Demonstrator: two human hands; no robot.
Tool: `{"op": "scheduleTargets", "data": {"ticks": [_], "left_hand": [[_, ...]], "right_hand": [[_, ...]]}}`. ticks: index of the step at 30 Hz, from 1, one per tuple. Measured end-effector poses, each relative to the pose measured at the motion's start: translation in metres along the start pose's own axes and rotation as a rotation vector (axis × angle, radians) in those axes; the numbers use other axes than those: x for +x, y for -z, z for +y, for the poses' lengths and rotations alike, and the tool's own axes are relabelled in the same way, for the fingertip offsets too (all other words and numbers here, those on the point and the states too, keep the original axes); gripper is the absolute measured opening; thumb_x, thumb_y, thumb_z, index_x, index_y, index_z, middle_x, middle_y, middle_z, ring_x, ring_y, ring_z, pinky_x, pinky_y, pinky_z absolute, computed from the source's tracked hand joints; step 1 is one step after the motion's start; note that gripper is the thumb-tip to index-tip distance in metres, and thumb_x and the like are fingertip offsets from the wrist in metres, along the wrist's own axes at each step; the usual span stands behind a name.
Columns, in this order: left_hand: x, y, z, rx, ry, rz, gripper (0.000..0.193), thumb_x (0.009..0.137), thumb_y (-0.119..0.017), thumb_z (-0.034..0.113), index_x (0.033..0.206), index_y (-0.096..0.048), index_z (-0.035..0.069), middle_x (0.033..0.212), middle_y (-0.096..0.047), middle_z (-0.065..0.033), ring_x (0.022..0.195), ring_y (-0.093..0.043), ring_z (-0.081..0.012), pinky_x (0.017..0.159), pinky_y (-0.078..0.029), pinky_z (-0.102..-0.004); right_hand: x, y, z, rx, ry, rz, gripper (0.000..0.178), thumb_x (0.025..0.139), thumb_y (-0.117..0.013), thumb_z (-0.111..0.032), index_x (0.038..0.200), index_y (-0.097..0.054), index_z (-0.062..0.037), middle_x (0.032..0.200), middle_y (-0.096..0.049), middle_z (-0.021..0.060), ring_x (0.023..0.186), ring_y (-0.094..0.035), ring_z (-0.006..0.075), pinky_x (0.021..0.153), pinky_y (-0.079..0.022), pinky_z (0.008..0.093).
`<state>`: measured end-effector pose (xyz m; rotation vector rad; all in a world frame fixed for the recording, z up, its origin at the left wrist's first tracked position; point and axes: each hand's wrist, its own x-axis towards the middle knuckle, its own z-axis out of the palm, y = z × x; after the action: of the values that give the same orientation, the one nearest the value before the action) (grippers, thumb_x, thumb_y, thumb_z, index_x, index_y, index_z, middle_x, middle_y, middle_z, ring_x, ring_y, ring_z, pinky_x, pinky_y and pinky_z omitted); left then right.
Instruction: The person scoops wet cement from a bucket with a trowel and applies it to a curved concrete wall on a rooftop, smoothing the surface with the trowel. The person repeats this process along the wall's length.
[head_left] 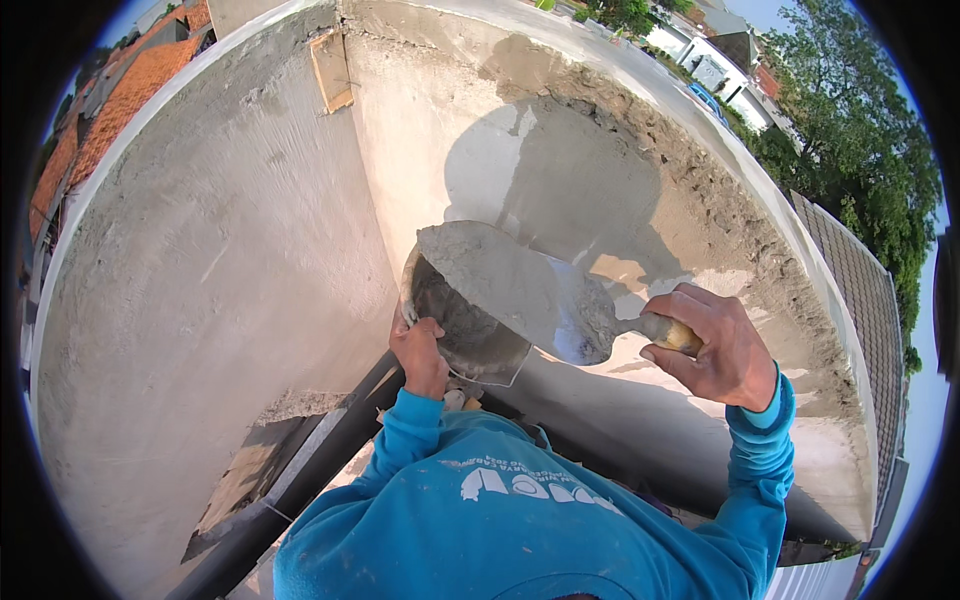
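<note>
Clinging grey mortar (pixel 485 268), leaf-shaped trowel (pixel 572 340)

The hands (pixel 724 346) carry a bucket (pixel 407 284) and a mortar-laden trowel (pixel 574 347).

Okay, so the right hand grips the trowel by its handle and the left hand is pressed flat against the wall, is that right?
Not quite: the left hand isn't pressed against the wall. The head view shows it gripping a bucket by its rim. The right hand does grip the trowel by its handle.
</note>
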<state>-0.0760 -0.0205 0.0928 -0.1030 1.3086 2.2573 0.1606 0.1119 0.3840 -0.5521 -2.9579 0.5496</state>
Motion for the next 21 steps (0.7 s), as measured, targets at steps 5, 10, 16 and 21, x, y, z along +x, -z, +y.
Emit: {"op": "scheduleTargets", "data": {"ticks": [5, 10, 16, 21], "left_hand": [[-0.003, 0.003, 0.003, -0.005, 0.008, 0.006, 0.065, 0.072, -0.047, -0.015, 0.135, -0.059, -0.003, 0.103, -0.065, -0.0038, 0.076, -0.054, -0.0088, 0.059, -0.041, -0.0227], [-0.011, 0.000, -0.003, -0.035, -0.038, -0.004, 0.065, 0.072, -0.047, -0.015, 0.135, -0.059, -0.003, 0.104, -0.065, -0.0026, 0.078, -0.055, -0.0076, 0.060, -0.042, -0.0215], [-0.009, 0.002, -0.016, -0.048, 0.006, 0.005, 0.066, 0.072, -0.047, -0.016, 0.135, -0.060, -0.003, 0.105, -0.065, -0.0020, 0.079, -0.056, -0.0074, 0.060, -0.042, -0.0207], [-0.012, -0.002, -0.017, -0.056, 0.014, -0.019, 0.066, 0.071, -0.048, -0.016, 0.136, -0.059, -0.003, 0.100, -0.065, -0.0015, 0.071, -0.054, -0.0068, 0.057, -0.042, -0.0217]], "right_hand": [[0.021, 0.054, 0.022, 0.318, -0.170, -0.187, 0.037, 0.087, -0.077, -0.025, 0.111, -0.066, 0.0020, 0.072, -0.064, 0.0094, 0.056, -0.058, 0.0181, 0.053, -0.043, 0.0297], [0.024, 0.074, 0.053, 0.233, -0.395, 0.202, 0.046, 0.093, -0.072, -0.037, 0.116, -0.064, 0.0031, 0.069, -0.057, -0.0003, 0.053, -0.051, 0.0058, 0.046, -0.038, 0.0228], [0.014, 0.052, 0.055, 0.222, -0.359, 0.174, 0.051, 0.093, -0.072, -0.041, 0.118, -0.064, 0.0023, 0.071, -0.056, 0.0009, 0.054, -0.052, 0.0075, 0.049, -0.039, 0.0238], [0.045, -0.001, 0.081, -0.094, -0.137, 0.154, 0.041, 0.086, -0.075, -0.027, 0.117, -0.066, -0.0025, 0.078, -0.065, 0.0150, 0.063, -0.062, 0.0273, 0.061, -0.048, 0.0381]]}}
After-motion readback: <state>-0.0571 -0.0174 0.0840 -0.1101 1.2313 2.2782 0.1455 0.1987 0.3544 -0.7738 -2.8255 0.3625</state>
